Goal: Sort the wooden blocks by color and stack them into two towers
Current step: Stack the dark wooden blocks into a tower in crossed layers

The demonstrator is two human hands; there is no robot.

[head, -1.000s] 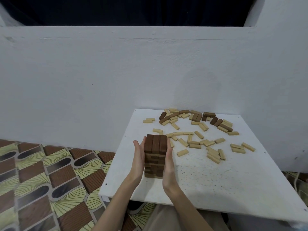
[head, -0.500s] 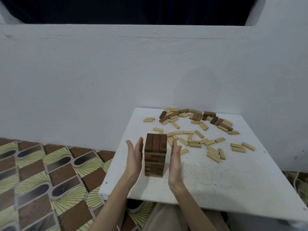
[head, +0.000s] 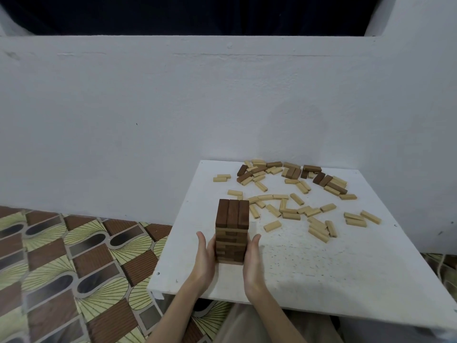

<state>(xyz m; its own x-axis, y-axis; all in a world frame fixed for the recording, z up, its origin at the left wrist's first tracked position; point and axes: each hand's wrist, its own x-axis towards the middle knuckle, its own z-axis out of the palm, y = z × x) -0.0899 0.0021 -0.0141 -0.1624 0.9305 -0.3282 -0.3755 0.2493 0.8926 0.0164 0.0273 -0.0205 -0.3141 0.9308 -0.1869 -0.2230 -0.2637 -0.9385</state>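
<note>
Both hands back — against dark tower point(head: 232, 231)

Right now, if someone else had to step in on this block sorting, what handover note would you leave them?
Left hand and right hand: flat palms pressed on the lower sides of the dark brown wooden block tower, squaring it near the front-left of the white square table.
Done: dark tower several layers high.
Left: a few loose dark brown blocks sit among the scattered light tan wooden blocks farther back; the light tower is not started.
</note>
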